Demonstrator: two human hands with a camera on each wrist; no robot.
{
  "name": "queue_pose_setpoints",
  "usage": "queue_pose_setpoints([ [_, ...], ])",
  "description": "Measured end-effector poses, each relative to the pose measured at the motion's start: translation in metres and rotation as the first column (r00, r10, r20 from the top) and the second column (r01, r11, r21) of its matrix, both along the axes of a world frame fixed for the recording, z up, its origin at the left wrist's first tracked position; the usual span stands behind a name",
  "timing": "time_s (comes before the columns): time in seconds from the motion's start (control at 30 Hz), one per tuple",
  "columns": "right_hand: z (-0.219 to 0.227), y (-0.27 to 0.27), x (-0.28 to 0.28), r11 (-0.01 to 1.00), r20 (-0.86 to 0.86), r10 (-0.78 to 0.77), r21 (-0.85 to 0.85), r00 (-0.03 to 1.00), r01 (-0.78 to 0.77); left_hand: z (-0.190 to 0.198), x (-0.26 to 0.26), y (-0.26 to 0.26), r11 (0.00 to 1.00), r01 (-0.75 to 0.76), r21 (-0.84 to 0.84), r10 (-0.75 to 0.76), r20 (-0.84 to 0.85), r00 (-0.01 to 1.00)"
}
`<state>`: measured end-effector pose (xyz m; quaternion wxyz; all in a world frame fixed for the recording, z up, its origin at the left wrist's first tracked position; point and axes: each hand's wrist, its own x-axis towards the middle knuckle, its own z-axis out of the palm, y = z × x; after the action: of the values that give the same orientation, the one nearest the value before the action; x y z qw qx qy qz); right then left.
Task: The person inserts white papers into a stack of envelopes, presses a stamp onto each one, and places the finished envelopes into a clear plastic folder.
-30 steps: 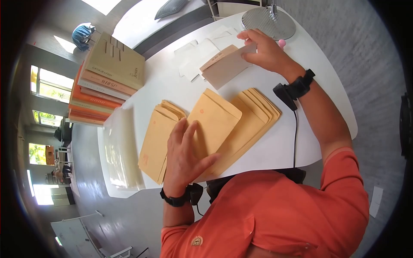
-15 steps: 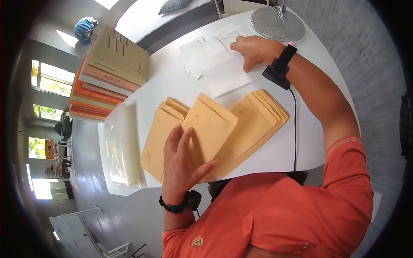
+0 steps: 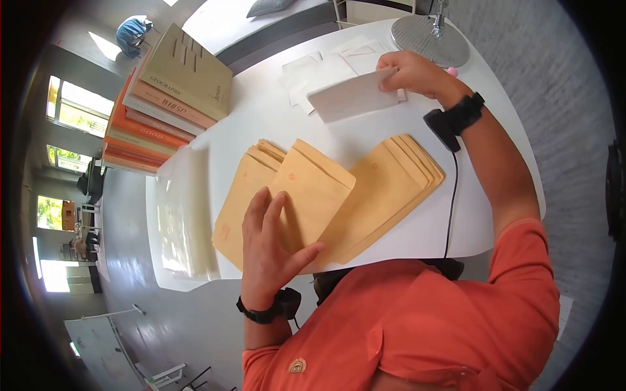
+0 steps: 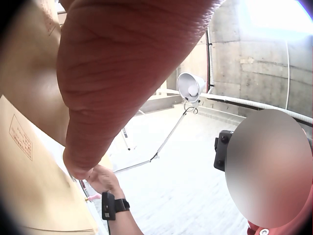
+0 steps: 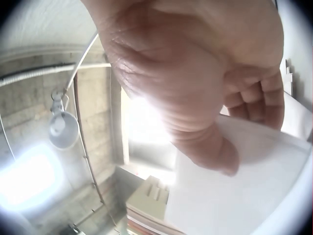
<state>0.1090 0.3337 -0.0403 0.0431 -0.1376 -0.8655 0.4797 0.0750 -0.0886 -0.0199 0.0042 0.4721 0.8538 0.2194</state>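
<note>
Spread fingers of my left hand (image 3: 266, 251) rest on a tan envelope (image 3: 313, 189), which lies across the inner edges of two stacks. One is a left tan stack (image 3: 238, 212), the other a right tan stack (image 3: 381, 189). Farther back, my right hand (image 3: 417, 75) pinches the right end of a white paper piece (image 3: 352, 98), tilted above other white papers (image 3: 326, 70). The right wrist view has the thumb of the right hand (image 5: 195, 88) on the white piece (image 5: 234, 191). In the left wrist view the left hand (image 4: 117, 68) covers much of the tan paper.
Books (image 3: 176, 85) stand piled at the table's back left, beside a clear plastic sheet (image 3: 186, 215). A round metal lamp base (image 3: 430, 42) is at the back right, with a small pink object (image 3: 452, 72) near it. A black cable (image 3: 451, 208) crosses the right side.
The beige flapped piece held earlier gave way to a white piece lying flat under a loosened right hand; now that hand holds a white piece raised at a tilt. The left hand has barely moved.
</note>
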Motion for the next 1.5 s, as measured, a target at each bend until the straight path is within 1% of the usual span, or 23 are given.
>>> queue_pose_setpoints([
  [0.03, -0.003, 0.004, 0.004, 0.991, -0.138, -0.03, -0.137, 0.99, 0.011, 0.0, -0.001, 0.0, 1.0, -0.009, 0.011, 0.009, 0.004, 1.0],
  [0.07, 0.001, 0.001, 0.013, 0.987, -0.224, -0.047, -0.162, 0.973, 0.01, 0.001, -0.001, 0.0, 1.0, -0.019, 0.02, 0.019, 0.007, 1.0],
  [0.1, 0.006, -0.005, 0.02, 0.987, -0.226, -0.042, -0.163, 0.973, 0.005, 0.001, -0.001, 0.001, 1.0, -0.024, 0.018, 0.024, 0.005, 1.0],
  [0.17, 0.021, -0.018, 0.036, 0.945, -0.499, -0.161, -0.326, 0.852, -0.012, 0.002, -0.002, 0.005, 0.999, -0.018, 0.026, 0.018, 0.004, 1.0],
  [0.27, 0.056, -0.047, 0.059, 0.917, -0.58, -0.176, -0.391, 0.795, -0.082, 0.004, -0.003, 0.012, 1.0, -0.016, 0.016, 0.016, -0.026, 1.0],
  [0.4, 0.055, -0.078, 0.064, 0.935, -0.666, -0.227, -0.354, 0.71, -0.033, 0.005, 0.0, 0.022, 1.0, 0.012, 0.015, -0.011, -0.05, 0.999],
  [0.47, 0.051, -0.088, 0.062, 0.98, -0.717, -0.198, -0.149, 0.668, 0.13, 0.006, 0.003, 0.026, 0.999, -0.002, 0.048, 0.004, -0.037, 0.999],
  [0.5, 0.052, -0.087, 0.064, 0.979, -0.718, -0.203, -0.154, 0.665, 0.133, 0.006, 0.003, 0.027, 0.999, 0.002, 0.044, 0.0, -0.04, 0.999],
  [0.57, 0.058, -0.082, 0.071, 0.997, -0.582, -0.082, -0.061, 0.809, 0.057, 0.004, 0.003, 0.027, 0.996, 0.016, 0.084, -0.012, -0.049, 0.999],
  [0.6, 0.06, -0.079, 0.073, 0.996, -0.584, -0.086, -0.067, 0.807, 0.058, 0.004, 0.003, 0.027, 0.997, 0.018, 0.079, -0.014, -0.052, 0.999],
  [0.67, 0.063, -0.072, 0.073, 0.998, -0.412, 0.016, -0.048, 0.911, -0.039, 0.003, 0.002, 0.026, 0.995, 0.025, 0.1, -0.017, -0.085, 0.996],
  [0.7, 0.06, -0.072, 0.072, 0.998, -0.414, 0.01, -0.054, 0.91, -0.036, 0.003, 0.002, 0.026, 0.995, 0.029, 0.093, -0.021, -0.087, 0.996],
  [0.77, 0.053, -0.071, 0.069, 0.997, -0.574, 0.027, -0.04, 0.819, -0.061, 0.005, 0.003, 0.027, 0.996, 0.026, 0.091, -0.017, -0.098, 0.995],
  [0.8, 0.05, -0.069, 0.069, 0.997, -0.574, 0.02, -0.044, 0.818, -0.056, 0.005, 0.003, 0.027, 0.996, 0.032, 0.086, -0.024, -0.098, 0.995],
  [0.87, 0.048, -0.064, 0.07, 0.989, -0.54, 0.027, 0.137, 0.841, 0.056, 0.005, 0.003, 0.027, 0.996, 0.04, 0.083, -0.031, -0.097, 0.995],
  [0.9, 0.053, -0.064, 0.074, 0.989, -0.539, 0.021, 0.134, 0.842, 0.061, 0.004, 0.004, 0.027, 0.996, 0.044, 0.081, -0.037, -0.096, 0.995],
  [0.97, 0.071, -0.064, 0.082, 0.995, -0.288, 0.095, 0.005, 0.953, -0.097, 0.003, 0.004, 0.027, 0.994, 0.071, 0.084, -0.063, -0.093, 0.994],
  [1.2, 0.064, -0.073, 0.077, 0.992, -0.314, 0.122, 0.025, 0.942, -0.12, 0.001, 0.006, 0.033, 0.991, 0.106, 0.078, -0.1, -0.076, 0.992],
  [1.27, 0.068, -0.091, 0.075, 0.977, -0.2, 0.172, 0.161, 0.965, -0.14, 0.0, 0.007, 0.037, 0.984, 0.155, 0.082, -0.149, -0.079, 0.986],
  [1.3, 0.059, -0.098, 0.072, 0.977, -0.2, 0.169, 0.161, 0.965, -0.138, 0.0, 0.007, 0.039, 0.984, 0.157, 0.081, -0.151, -0.079, 0.985],
  [1.37, 0.036, -0.113, 0.062, 0.997, -0.521, 0.044, 0.075, 0.853, -0.005, 0.0, 0.007, 0.04, 0.983, 0.149, 0.104, -0.141, -0.081, 0.987],
  [1.4, 0.038, -0.114, 0.062, 1.0, -0.496, -0.023, -0.012, 0.868, 0.02, 0.0, 0.006, 0.041, 0.983, 0.148, 0.105, -0.14, -0.08, 0.987],
  [1.5, 0.04, -0.114, 0.063, 0.989, -0.516, -0.086, -0.149, 0.852, 0.009, 0.0, 0.005, 0.039, 0.991, 0.101, 0.09, -0.091, -0.105, 0.99],
])
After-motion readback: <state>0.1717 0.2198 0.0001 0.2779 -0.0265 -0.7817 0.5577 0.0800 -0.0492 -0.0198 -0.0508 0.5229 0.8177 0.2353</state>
